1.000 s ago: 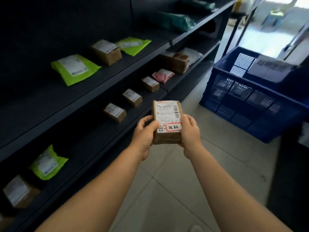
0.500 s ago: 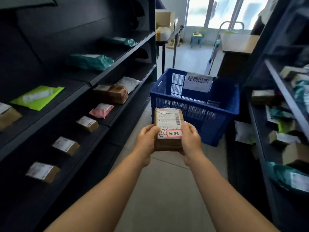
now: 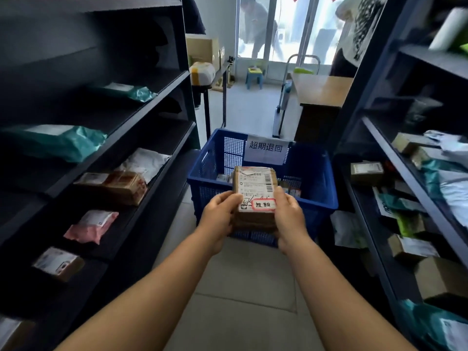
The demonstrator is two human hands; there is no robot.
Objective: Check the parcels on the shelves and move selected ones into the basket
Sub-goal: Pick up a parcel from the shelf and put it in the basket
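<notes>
A small brown cardboard parcel (image 3: 255,191) with a white shipping label and a red-bordered sticker is held between both hands at mid frame. My left hand (image 3: 218,216) grips its left side and my right hand (image 3: 288,216) grips its right side. The parcel hangs over the near rim of the blue plastic basket (image 3: 321,196), which stands on the floor ahead with a white paper sign on its far wall. A few small parcels lie at the basket's bottom, mostly hidden behind the held one.
Dark shelves line the aisle. The left shelving (image 3: 162,158) holds teal, white, pink and brown parcels. The right shelving (image 3: 395,163) is crowded with boxes and bags. Beyond the basket stand a wooden desk (image 3: 319,89), a small stool (image 3: 254,77) and people by the door.
The view has turned from the left shelves down the aisle and moved closer to the basket. The parcel, held in both hands throughout, is now over the basket's near rim.
</notes>
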